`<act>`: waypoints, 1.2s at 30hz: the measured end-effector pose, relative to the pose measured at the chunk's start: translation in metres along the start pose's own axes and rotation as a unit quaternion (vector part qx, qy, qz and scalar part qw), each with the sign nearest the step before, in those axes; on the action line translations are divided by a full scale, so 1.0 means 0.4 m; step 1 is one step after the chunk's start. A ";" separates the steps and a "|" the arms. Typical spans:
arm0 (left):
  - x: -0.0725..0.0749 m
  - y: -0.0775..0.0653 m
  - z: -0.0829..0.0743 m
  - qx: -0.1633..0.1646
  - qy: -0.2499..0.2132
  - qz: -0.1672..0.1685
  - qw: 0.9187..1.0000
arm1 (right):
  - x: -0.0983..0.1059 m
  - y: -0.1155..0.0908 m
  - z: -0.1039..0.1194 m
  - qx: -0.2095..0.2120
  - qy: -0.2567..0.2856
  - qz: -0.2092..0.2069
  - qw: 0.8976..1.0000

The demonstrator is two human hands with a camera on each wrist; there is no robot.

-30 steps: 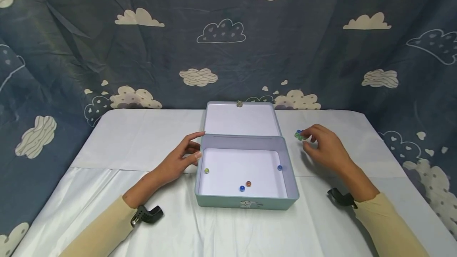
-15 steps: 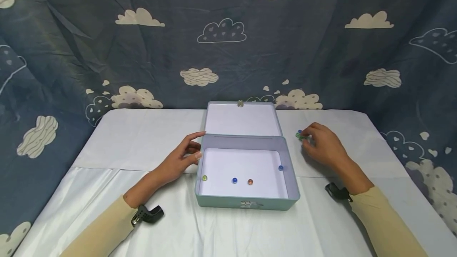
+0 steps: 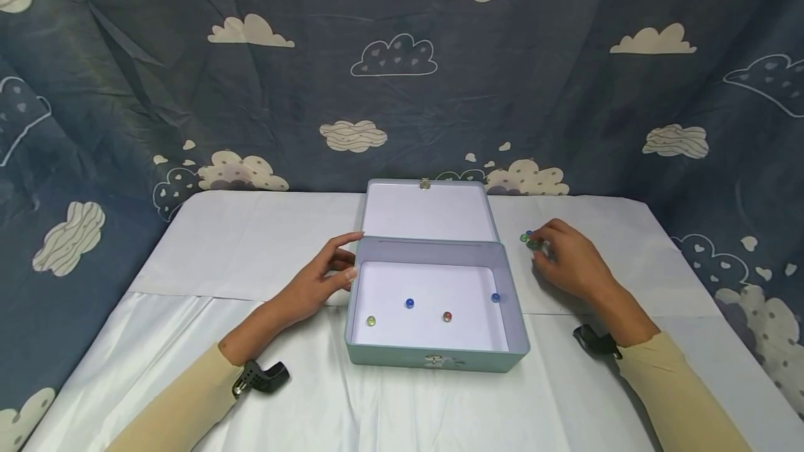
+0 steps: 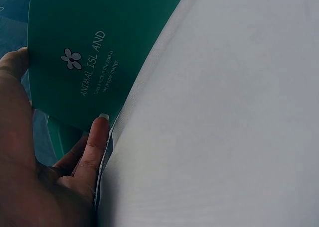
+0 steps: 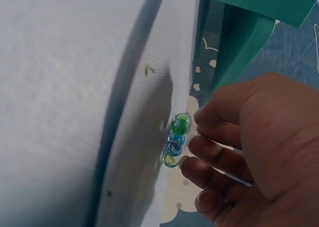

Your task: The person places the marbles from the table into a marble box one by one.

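A green tin box (image 3: 440,357) with pale inner walls stands mid-table, its lid (image 3: 430,211) raised at the back. My left hand (image 3: 310,277) rests against the box's left side, the index fingertip at the rear corner and the thumb on the wall. Loose inside are a yellow-green marble (image 3: 371,321), a blue marble (image 3: 410,303), a reddish-brown marble (image 3: 447,317) and another blue marble (image 3: 495,297) by the right wall. To the box's right, my right hand (image 3: 574,260) has its bent fingers spread at several green and blue marbles (image 5: 173,147); the fingers partly hide them in the head view.
White cloth (image 3: 251,236) covers the table, with a seam running across it. Behind hangs a dark blue curtain (image 3: 301,89) with cloud prints. A black strap device (image 3: 260,377) sits on the left wrist, and a similar one (image 3: 595,342) on the right.
Inside the box, the yellow-green marble has rolled forward, one blue marble left and back, and the reddish-brown one right. My right hand has shifted slightly at the marble cluster; the left stays put.
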State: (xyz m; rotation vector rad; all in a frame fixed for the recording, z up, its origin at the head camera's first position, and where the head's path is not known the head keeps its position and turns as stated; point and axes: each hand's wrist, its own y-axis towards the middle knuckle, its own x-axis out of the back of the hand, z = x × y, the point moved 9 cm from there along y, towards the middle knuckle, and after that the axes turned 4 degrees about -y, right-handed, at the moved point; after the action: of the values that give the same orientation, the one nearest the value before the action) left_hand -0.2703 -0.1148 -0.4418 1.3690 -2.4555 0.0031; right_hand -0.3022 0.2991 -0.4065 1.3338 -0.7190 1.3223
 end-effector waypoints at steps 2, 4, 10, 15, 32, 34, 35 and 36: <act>0.000 0.000 -0.002 -0.002 0.000 0.001 1.000 | -0.004 0.000 0.000 0.000 0.002 0.007 1.000; 0.001 0.000 -0.004 -0.004 0.001 0.000 1.000 | -0.011 0.000 0.001 -0.003 0.007 0.019 1.000; 0.003 0.000 -0.004 -0.006 0.002 0.000 1.000 | -0.034 0.003 0.001 -0.015 0.020 0.054 0.998; 0.003 -0.002 -0.005 -0.005 0.005 0.000 1.000 | -0.046 0.002 0.003 -0.018 0.032 0.072 0.997; 0.000 0.000 -0.006 -0.003 -0.008 0.003 1.000 | -0.041 0.002 0.032 -0.004 0.038 0.071 0.997; -0.001 0.002 -0.004 -0.004 -0.008 0.003 1.000 | -0.037 0.002 0.034 0.002 0.038 0.063 0.997; -0.001 0.002 -0.003 -0.004 -0.007 0.003 1.000 | -0.035 0.002 0.037 0.005 0.038 0.059 0.998; -0.001 0.002 -0.002 -0.005 -0.005 0.002 1.000 | -0.032 0.002 0.041 0.009 0.038 0.054 0.998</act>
State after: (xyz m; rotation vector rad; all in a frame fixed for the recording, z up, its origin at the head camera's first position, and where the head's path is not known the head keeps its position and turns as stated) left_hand -0.2707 -0.1140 -0.4412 1.3634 -2.4640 -0.0150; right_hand -0.3007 0.2804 -0.4154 1.2656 -0.7369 1.4618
